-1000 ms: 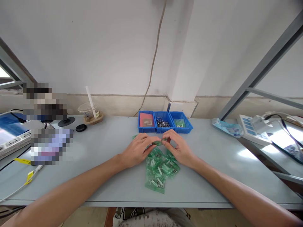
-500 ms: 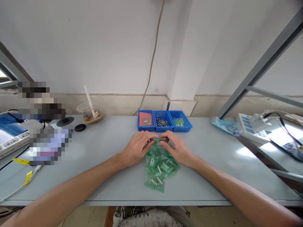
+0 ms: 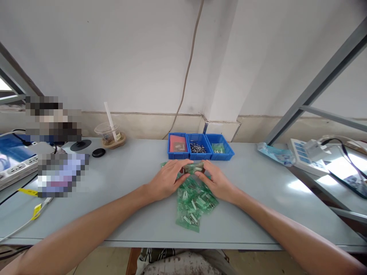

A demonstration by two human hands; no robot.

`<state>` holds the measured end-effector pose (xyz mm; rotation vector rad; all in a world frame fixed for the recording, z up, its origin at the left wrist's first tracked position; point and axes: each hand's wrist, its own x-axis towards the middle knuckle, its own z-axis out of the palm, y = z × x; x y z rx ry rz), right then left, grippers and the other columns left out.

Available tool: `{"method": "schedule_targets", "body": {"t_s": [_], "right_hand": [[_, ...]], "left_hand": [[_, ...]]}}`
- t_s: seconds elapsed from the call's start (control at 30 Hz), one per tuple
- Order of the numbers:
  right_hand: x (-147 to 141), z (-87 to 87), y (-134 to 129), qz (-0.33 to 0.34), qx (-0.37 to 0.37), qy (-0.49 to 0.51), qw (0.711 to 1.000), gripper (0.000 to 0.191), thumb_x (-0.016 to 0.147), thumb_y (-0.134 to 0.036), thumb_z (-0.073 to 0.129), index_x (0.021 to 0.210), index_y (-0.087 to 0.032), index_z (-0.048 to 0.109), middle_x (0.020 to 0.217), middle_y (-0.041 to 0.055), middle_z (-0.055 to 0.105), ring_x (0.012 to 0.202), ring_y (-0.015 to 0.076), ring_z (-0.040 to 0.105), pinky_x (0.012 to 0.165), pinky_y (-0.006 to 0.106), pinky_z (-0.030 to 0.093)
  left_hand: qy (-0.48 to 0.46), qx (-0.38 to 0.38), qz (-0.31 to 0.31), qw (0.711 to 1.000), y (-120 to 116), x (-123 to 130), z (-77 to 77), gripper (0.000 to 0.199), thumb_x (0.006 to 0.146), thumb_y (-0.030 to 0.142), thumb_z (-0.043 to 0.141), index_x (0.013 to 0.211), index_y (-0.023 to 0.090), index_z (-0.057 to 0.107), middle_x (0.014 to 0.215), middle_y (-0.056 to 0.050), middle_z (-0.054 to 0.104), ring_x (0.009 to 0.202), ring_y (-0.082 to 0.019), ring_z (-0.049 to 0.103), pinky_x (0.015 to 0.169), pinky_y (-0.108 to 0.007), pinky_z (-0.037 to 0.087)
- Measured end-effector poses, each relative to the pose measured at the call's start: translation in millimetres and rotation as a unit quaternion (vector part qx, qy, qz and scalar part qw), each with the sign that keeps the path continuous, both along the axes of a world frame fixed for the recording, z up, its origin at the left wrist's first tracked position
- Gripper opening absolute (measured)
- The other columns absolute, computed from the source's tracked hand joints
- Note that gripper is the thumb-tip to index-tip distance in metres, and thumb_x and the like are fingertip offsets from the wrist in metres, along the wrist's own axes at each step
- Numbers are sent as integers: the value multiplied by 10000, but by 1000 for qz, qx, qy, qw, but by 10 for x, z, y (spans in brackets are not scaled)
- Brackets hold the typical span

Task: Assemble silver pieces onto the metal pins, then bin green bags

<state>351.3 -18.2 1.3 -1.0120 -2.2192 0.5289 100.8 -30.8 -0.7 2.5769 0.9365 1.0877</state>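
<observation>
Between both hands is a small green plastic bag (image 3: 194, 168) with pale and metallic pieces inside. My left hand (image 3: 168, 178) pinches its left end between thumb and fingers. At the right end, my right hand (image 3: 217, 180) grips it the same way. Just below and under the hands lies a pile of similar green bags (image 3: 195, 204), containing white plugs and metal screw-like pieces. Part of that pile is hidden by my hands.
Behind the hands stand three joined blue bins: one with a red sheet (image 3: 177, 144), one with loose metal screws (image 3: 197, 148), one with a green bag (image 3: 218, 148). A lidded cup (image 3: 107, 133) is left; a power strip (image 3: 305, 156) and blue plastic packet (image 3: 275, 153) are right.
The held bag has been tilted up, so more of its flat face and contents show. Both hands stay at its ends. The whole view has shifted slightly.
</observation>
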Motion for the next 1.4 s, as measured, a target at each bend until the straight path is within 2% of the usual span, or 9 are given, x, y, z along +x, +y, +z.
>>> {"method": "schedule_targets", "body": {"t_s": [0.27,0.47,0.63,0.73,0.93,1.13,1.4], "right_hand": [[-9,45,-33,11,-10,13,1000,230,1082,-396,506,915,-238,514,905,35,589,817,214,538,751,373,467],[-22,106,-53,52,0,70,996,154,1084,-364,519,1160,-257,600,1064,69,619,951,229,581,832,381,504],[-20,107,-29,54,22,73,996,124,1077,-327,532,1104,-258,632,1047,74,626,929,233,578,821,393,507],[-6,125,-43,50,25,68,996,122,1071,-323,547,1048,-249,641,1029,74,626,946,238,576,827,397,501],[2,185,-102,53,39,41,997,139,1058,-306,573,947,-234,614,982,63,613,913,232,555,819,390,472],[-6,189,-94,74,40,38,996,190,1062,-301,566,888,-228,585,950,61,589,903,231,548,803,387,463],[-7,171,-84,80,43,37,995,207,1076,-310,542,895,-227,594,939,63,589,892,227,544,786,383,462]], "left_hand": [[-4,0,-13,1000,-12,6,6,421,1086,269,524,1494,271,419,1296,-72,644,1044,-209,630,1004,-399,503],[6,-27,-8,1000,-31,16,49,390,1091,239,486,1477,280,450,1194,-62,664,1030,-222,632,975,-391,500],[13,-33,-22,999,-46,23,44,394,1091,216,475,1478,285,455,1146,-57,670,1035,-228,622,968,-389,487],[3,-34,-17,999,-52,21,48,367,1084,260,516,1447,265,467,1174,-62,664,1028,-221,617,972,-386,480],[-16,-25,-17,999,-35,35,76,158,1100,279,483,1210,223,581,1109,-63,667,1004,-216,607,930,-371,481],[-16,-19,-9,1000,0,38,74,127,1099,283,494,1129,209,592,1102,-72,656,1039,-221,603,936,-377,478],[-20,-10,-10,1000,8,41,66,136,1108,288,484,1066,206,585,1059,-60,654,985,-212,590,902,-373,465]]}}
